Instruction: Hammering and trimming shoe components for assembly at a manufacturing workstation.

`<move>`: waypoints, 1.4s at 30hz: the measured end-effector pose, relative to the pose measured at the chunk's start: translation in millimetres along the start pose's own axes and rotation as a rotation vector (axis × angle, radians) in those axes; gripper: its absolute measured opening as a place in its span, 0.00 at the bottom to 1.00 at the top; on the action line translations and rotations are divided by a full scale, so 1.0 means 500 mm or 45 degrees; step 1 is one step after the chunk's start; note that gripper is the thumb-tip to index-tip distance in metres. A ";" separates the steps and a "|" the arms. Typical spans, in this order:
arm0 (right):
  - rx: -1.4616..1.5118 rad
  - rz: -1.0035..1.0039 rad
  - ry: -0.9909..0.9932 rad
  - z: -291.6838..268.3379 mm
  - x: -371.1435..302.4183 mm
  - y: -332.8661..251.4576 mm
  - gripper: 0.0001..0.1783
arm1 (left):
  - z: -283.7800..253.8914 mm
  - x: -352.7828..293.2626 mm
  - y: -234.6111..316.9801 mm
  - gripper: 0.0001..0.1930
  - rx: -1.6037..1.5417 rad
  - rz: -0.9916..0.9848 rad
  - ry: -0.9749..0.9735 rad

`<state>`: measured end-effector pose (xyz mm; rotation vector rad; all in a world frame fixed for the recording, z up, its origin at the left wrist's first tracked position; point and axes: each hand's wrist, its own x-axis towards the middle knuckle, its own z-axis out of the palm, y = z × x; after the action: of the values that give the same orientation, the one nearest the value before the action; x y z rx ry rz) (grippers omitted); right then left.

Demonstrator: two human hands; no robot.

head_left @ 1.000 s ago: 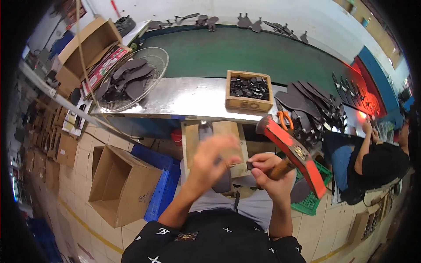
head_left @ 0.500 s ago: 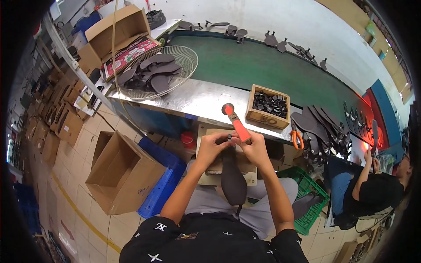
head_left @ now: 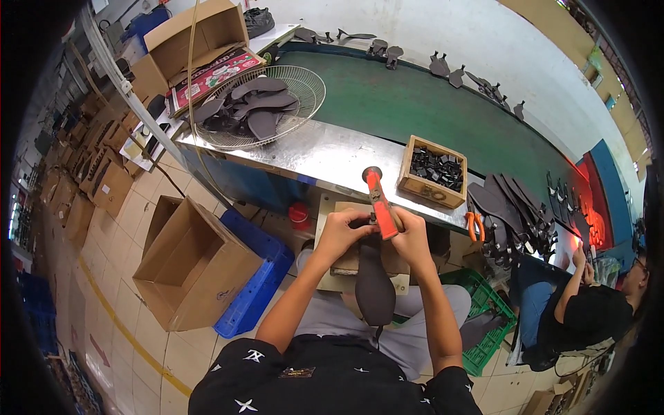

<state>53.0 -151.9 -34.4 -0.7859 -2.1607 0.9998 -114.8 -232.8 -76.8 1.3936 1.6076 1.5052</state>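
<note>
A dark grey shoe sole lies lengthwise in front of me, its wide end toward my lap and its narrow end under my fingers. My left hand is closed in a pinch at that narrow end, on a small black piece that is mostly hidden. In my right hand is a hammer with a red handle, its round dark head pointing away from me. The right fingertips come close to the left ones over the sole's end. Beneath is a pale work block.
A wooden box of small black pieces stands on the metal bench edge. Left of it is a wire basket of soles. Orange-handled scissors and piled soles are at right. A co-worker sits beyond.
The bench and its things have shifted slightly right in view. The hammer's handle has tilted more upright, and the small black piece is now more covered by my fingers.
</note>
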 end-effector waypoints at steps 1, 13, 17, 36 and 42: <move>0.022 0.013 -0.036 0.000 0.001 0.002 0.13 | 0.000 -0.001 -0.002 0.16 0.005 0.006 0.000; 0.316 0.068 0.184 -0.018 -0.052 -0.069 0.10 | -0.007 0.007 0.008 0.16 -0.108 -0.071 -0.088; 0.496 0.365 0.128 -0.054 -0.116 -0.121 0.13 | -0.011 0.006 0.005 0.14 -0.169 -0.039 -0.080; -0.346 0.233 -0.135 -0.041 -0.146 -0.126 0.13 | -0.017 -0.005 -0.008 0.67 0.625 0.048 -0.233; -0.143 0.018 0.311 -0.106 -0.198 -0.203 0.16 | -0.018 -0.010 0.008 0.58 0.486 0.031 -0.254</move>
<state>128.4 -255.0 46.8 -0.9263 -2.0152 0.7512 -119.7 -241.5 -72.3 1.7109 1.8162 1.0646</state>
